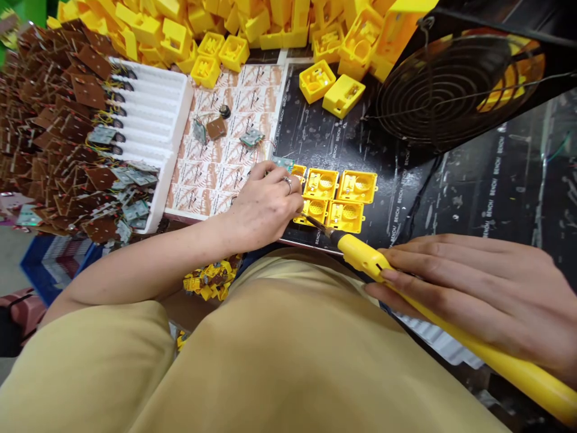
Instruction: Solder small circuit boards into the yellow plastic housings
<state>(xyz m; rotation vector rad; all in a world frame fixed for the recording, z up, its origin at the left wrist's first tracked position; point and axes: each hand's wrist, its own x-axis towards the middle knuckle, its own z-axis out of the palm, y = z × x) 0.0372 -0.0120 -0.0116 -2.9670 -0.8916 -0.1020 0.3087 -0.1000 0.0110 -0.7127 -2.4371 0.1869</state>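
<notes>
My right hand (478, 294) grips a yellow soldering iron (360, 255), its dark tip reaching a yellow plastic housing at the near left of a cluster of several open yellow housings (345, 195) on the black mat (396, 180). My left hand (265, 204) rests curled at the cluster's left edge, fingers pressed on the leftmost housing and a small green circuit board (283, 162); exactly what they pinch is hidden. A ring shows on one finger.
A big heap of yellow housings (252, 27) fills the back. A white foam tray (155, 114) and piles of brown circuit boards (67, 120) lie left. A black wire-grille fan (446, 90) stands at right. Loose boards (216, 127) lie on printed sheets.
</notes>
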